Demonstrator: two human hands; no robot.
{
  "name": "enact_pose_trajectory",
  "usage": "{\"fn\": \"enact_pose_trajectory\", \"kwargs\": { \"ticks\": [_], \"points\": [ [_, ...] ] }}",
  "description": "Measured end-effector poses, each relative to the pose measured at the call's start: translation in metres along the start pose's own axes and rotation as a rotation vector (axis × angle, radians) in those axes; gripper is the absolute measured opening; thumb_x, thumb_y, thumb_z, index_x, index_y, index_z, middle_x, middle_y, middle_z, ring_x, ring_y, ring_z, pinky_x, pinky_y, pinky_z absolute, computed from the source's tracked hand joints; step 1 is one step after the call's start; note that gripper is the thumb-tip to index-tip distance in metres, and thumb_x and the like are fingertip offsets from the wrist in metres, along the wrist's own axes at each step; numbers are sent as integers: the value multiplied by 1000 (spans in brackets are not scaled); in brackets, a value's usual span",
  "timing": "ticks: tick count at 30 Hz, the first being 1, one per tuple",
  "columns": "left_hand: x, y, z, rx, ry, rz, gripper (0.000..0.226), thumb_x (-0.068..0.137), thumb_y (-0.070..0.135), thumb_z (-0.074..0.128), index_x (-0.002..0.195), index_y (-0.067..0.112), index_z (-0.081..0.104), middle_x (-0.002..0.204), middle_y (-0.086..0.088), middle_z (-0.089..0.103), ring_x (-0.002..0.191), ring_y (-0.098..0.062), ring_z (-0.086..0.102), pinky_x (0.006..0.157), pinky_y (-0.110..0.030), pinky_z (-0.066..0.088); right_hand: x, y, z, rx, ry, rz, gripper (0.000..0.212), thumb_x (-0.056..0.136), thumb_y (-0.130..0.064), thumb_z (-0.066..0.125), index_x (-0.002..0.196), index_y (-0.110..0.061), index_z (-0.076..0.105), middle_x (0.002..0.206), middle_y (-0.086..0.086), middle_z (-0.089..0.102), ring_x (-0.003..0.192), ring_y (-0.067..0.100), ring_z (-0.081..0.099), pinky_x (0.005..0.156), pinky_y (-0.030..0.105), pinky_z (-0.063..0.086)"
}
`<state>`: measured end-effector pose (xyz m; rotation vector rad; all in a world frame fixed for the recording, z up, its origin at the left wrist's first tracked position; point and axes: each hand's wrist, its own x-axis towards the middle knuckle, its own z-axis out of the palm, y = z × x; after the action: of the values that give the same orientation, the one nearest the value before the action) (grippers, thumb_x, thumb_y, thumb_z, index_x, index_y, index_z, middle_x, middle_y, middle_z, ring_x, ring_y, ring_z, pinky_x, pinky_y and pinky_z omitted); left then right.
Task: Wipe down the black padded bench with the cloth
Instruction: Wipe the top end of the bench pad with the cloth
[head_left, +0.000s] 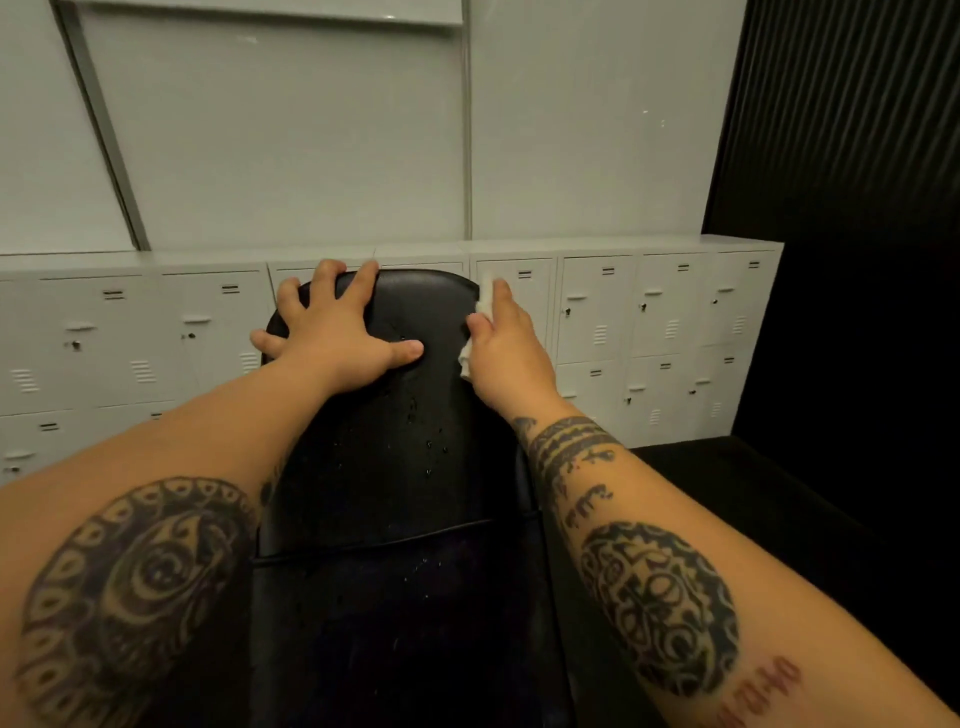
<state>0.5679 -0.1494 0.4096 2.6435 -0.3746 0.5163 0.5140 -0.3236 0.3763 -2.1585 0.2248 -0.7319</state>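
Clearly, your right grip (501, 335) clutched cloth (487, 299) at far right edge of black padded surface (395, 493); left grip (332, 327) lay flat, fingers spread. Droplets (431, 447) nearer you risked being missed; cloth could slide off edge.

Bare left forearm (171, 499) and right forearm (670, 519), each with 1 dark round tattoo; bands near right wrist.

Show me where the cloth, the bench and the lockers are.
cloth (487, 299): head view, its white upper fold.
black padded bench (415, 306): head view, bare surface of the far pad.
lockers (597, 312): head view, one door's front.
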Motion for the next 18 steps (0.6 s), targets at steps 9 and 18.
{"fn": "enact_pose_trajectory", "kwargs": {
  "ticks": [9, 18],
  "points": [
    [-2, 1, -2, -31, -1, 7, 101, 73, 72, 74, 154, 53, 16, 162, 15, 10, 152, -33, 1, 110, -73, 15, -104, 45, -6, -134, -161, -108, 69, 105, -45, 34, 153, -45, -16, 165, -11, -12, 150, 22, 18, 113, 43, 30],
    [-4, 1, -5, -48, -7, 9, 102, 73, 72, 75, 155, 52, 17, 162, 17, 10, 153, -32, -1, 112, -74, 13, -77, 14, -2, -52, -17, 186, 48, 106, -36, 31, 149, -16, 26, 142, 18, 46, 113, 36, 56, 93, 42, 44]
  ]
}}
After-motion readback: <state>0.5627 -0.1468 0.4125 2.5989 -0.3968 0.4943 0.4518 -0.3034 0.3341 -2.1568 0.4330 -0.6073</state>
